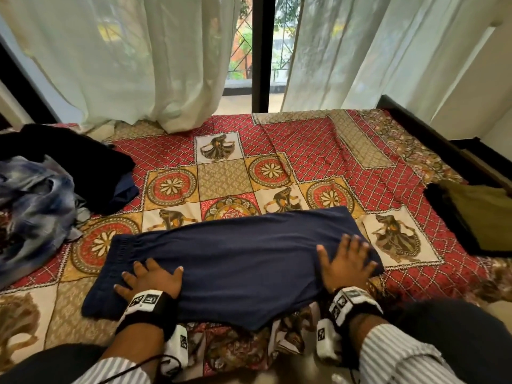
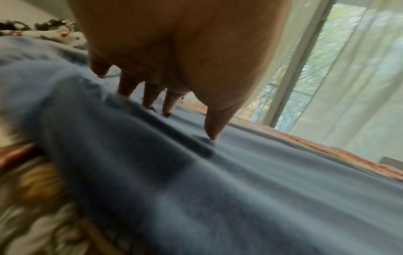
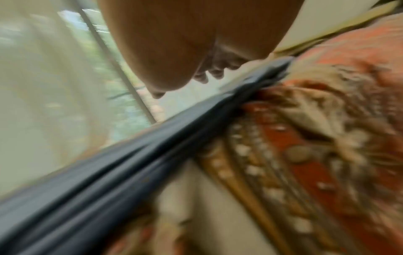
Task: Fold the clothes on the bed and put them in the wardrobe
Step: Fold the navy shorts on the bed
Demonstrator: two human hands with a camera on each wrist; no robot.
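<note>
Head view: navy garment [image 1: 230, 261] lies folded flat on the patterned bedspread [image 1: 318, 151], centre to 6 o'clock, long axis running 8 to 2 o'clock, elastic waistband end at 9 o'clock. Left hand [image 1: 151, 278] rests palm down on the 8 o'clock part of it, fingers spread and straight, gripping nothing. Right hand [image 1: 346, 261] lies palm down on the 3 o'clock end, fingers splayed, reaching the cloth's edge, also gripping nothing.

Unfolded pile at 9 o'clock: black garment [image 1: 63, 162] with a blue tie-dye piece [image 1: 36, 195] just beside it, touching. At 3 o'clock, well apart from the navy one, an olive garment [image 1: 482, 214] sits on a black piece [image 1: 448, 217]. White sheer curtains [image 1: 124, 59] hang at 12 o'clock, hems touching the bedspread.

Left wrist view: fingertips [image 2: 125, 89] straight, touching blue cloth [image 2: 240, 181]. Right wrist view is motion-blurred; the hand [image 3: 174, 43] is over the dark folded edge [image 3: 152, 146], and finger detail is unclear there.
</note>
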